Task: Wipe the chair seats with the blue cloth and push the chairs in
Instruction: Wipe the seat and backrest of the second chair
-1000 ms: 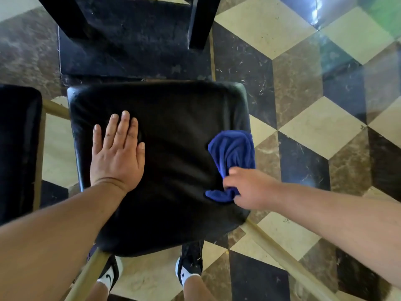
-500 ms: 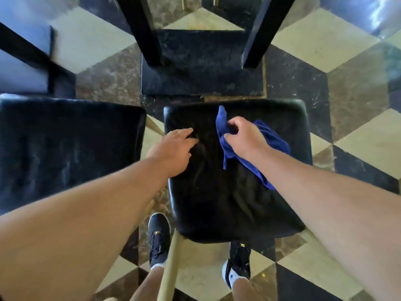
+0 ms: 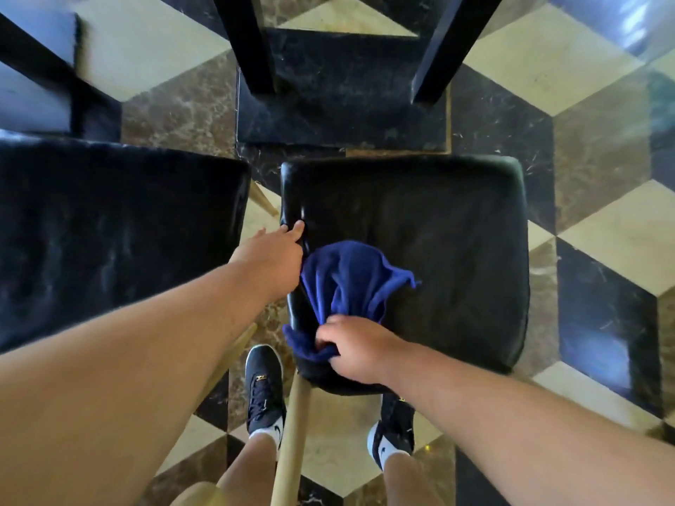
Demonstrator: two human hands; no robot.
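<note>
Wiping looks midway: the right hand clutches the bunched blue cloth at the near left corner of the black padded chair seat, while the left hand grips its left edge. Whether the neighbouring black seat is wiped is unclear; pushing in seems still to do.

Blue cloth; black seat; cream-brown-black cube-pattern floor.

Bright daylight, floor glare, blurred edges
</note>
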